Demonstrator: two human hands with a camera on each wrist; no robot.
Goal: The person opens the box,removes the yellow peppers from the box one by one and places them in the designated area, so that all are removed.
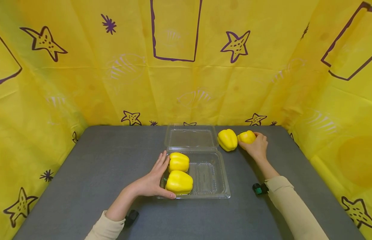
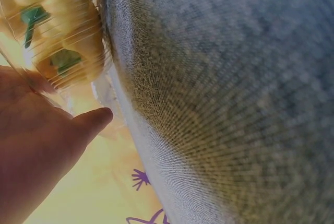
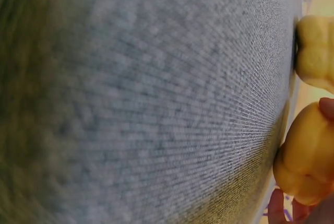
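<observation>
A clear plastic clamshell container (image 1: pixel 223 176) lies with its lid (image 1: pixel 190 138) folded back. Two yellow bell peppers sit in its left half, a rear pepper (image 1: pixel 179 162) and a front pepper (image 1: pixel 179 182). Along the container's left side rests my left hand (image 1: pixel 151 181), fingers straight and thumb at the front edge; green stems (image 2: pixel 65 59) show through the plastic wall in the left wrist view. My right hand (image 1: pixel 258 146) grips a yellow bell pepper (image 1: pixel 247 137) at the back right, fingers round its side. Left of it stands another yellow bell pepper (image 1: pixel 227 140), by the lid.
Everything stands on a dark grey table (image 1: pixel 114 150). A yellow cloth (image 1: pixel 186 83) printed with starfish and fish hangs behind and at both sides. Black wrist straps (image 1: pixel 259 189) show below the sleeves.
</observation>
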